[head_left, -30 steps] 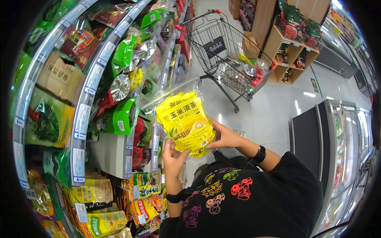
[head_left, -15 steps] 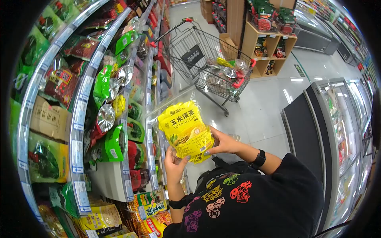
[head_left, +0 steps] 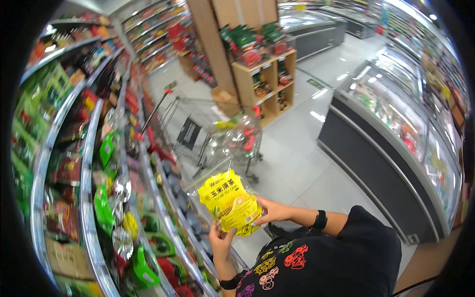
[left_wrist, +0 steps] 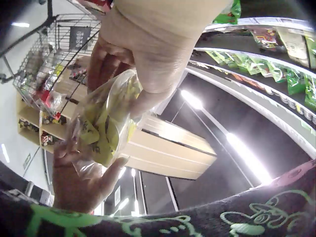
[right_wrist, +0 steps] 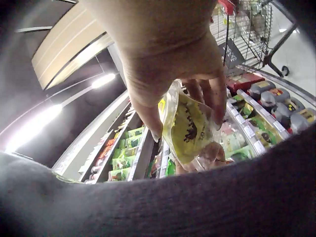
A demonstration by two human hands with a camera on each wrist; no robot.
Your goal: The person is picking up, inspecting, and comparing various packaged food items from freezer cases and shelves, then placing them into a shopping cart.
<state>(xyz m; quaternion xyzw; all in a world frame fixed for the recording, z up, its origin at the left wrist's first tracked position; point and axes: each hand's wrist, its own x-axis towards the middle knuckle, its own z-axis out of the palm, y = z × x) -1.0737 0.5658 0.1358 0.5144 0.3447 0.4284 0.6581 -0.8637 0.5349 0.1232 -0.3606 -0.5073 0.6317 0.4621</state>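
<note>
A clear zip bag with yellow tea packets (head_left: 230, 200) is held tilted in front of the body, printed side up. The left hand (head_left: 221, 243) grips its lower left corner, thumb on the front. At the lower right edge, the right hand (head_left: 271, 211) pinches it, thumb over the front. From the left wrist, the bag (left_wrist: 106, 123) is seen between the near left hand (left_wrist: 148, 64) and the right hand below. In the right wrist view the right hand (right_wrist: 173, 69) has fingers and thumb on either side of the bag (right_wrist: 186, 126).
Shelves of packaged goods (head_left: 64, 168) run along the left. A shopping cart (head_left: 198, 128) with bagged items stands ahead, beside a wooden display shelf (head_left: 267, 94). A freezer case (head_left: 376, 148) is on the right, across the tiled floor (head_left: 297, 163).
The head view has tilted up and turned right, bringing more of the aisle and freezers into sight. The cart appears farther left and lower. Both hands still hold the yellow bag, now lower in the view.
</note>
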